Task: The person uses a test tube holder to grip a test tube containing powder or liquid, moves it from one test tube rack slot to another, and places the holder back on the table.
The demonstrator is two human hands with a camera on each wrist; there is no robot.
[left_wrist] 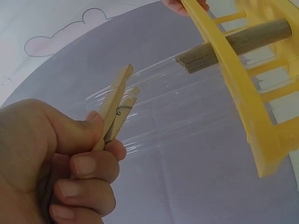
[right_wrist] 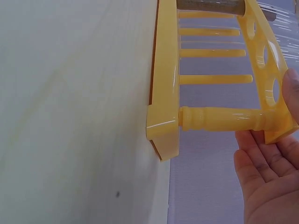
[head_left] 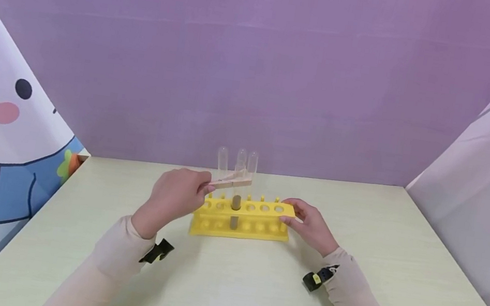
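My left hand (head_left: 177, 190) grips a wooden test tube clamp (left_wrist: 117, 105), its thumb and curled fingers round the handle end. The clamp's jaws lie across the upper part of a clear glass test tube (left_wrist: 159, 72), and I cannot tell whether they are closed round it. That tube's lower part, filled with a brown substance (left_wrist: 254, 39), passes through a hole in the yellow test tube rack (head_left: 240, 235). At the rack's right end, my right hand (head_left: 310, 226) holds the top board between thumb and fingers.
Clear test tubes (head_left: 223, 158) show behind the rack with rounded ends up. Short yellow pegs line the rack's back edge. The rack stands on a pale table (head_left: 235, 287), with a purple backdrop (head_left: 256, 71) behind and printed cloth (head_left: 7, 104) at the left.
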